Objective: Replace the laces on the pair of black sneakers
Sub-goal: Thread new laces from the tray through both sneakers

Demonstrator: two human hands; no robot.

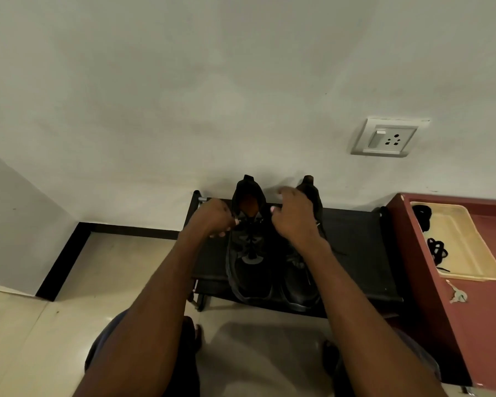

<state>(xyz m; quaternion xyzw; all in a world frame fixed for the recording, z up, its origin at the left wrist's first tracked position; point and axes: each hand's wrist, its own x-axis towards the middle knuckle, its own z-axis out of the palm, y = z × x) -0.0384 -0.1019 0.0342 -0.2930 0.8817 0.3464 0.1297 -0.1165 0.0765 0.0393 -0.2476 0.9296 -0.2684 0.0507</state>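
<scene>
Fingers of the left hand [216, 217] pinch lace at the left sneaker [249, 242]; right hand [294, 217] hovers half-curled, grip unclear; pull evenly.

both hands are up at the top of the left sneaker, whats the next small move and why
Probably draw the lace ends out of the top eyelets. The left hand pinches at the collar of the left sneaker, which looks still laced down its tongue, and the right hand hovers beside it, partly over the right sneaker. Black laces wait in the tray.
</scene>
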